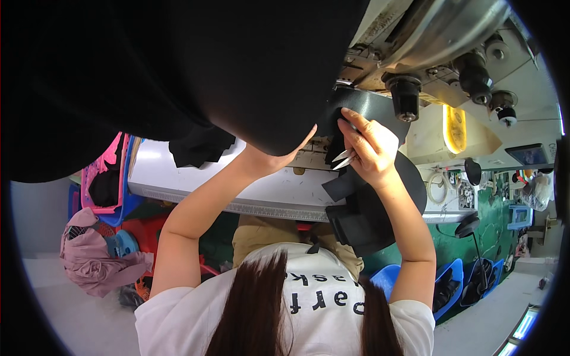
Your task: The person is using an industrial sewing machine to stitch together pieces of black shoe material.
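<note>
My right hand (371,145) is closed around small metal snips (341,159), whose two blades stick out below the fingers, slightly apart. Its index finger and thumb reach up to a glossy black sheet (371,104) beside the sewing machine (436,35). Only part of my left hand (273,161) shows, with one digit stretched toward the machine's needle area. A big dark shape (267,71) hides its other fingers, so I cannot tell what they hold. Black pieces (362,207) hang over the table's near edge below my right hand.
On the white table (249,190), with a ruler strip along its edge, lies black material (199,151). A pink basket (104,184) stands at the left, near a pink cloth (98,255). Blue bins (448,285) with black pieces sit on the floor at the right.
</note>
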The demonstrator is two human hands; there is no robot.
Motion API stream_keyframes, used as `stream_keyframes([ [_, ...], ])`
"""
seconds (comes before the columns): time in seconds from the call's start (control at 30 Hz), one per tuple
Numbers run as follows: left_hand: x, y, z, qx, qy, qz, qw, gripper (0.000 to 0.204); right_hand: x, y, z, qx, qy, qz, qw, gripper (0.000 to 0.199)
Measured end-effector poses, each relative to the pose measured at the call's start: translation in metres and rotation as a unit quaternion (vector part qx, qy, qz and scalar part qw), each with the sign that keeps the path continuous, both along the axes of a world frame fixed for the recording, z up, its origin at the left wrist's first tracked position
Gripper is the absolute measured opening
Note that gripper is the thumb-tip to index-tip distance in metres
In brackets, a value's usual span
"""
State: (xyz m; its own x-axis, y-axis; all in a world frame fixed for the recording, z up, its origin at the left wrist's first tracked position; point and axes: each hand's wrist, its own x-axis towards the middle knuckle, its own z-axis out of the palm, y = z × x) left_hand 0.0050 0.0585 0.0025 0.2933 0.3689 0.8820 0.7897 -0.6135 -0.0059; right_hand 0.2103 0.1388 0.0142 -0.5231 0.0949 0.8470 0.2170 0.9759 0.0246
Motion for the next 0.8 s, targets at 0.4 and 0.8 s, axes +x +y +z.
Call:
stream_keyframes([
  [0.4,-0.001,0.006,0.012,-0.022,-0.011,-0.002,1.0,0.028,0.0,-0.002,0.018,-0.018,-0.036,-0.012,0.999,0.038],
  [0.8,-0.01,0.034,0.011,-0.05,-0.033,0.005,0.998,0.027,-0.005,0.027,0.024,-0.108,-0.065,-0.08,0.989,0.037],
])
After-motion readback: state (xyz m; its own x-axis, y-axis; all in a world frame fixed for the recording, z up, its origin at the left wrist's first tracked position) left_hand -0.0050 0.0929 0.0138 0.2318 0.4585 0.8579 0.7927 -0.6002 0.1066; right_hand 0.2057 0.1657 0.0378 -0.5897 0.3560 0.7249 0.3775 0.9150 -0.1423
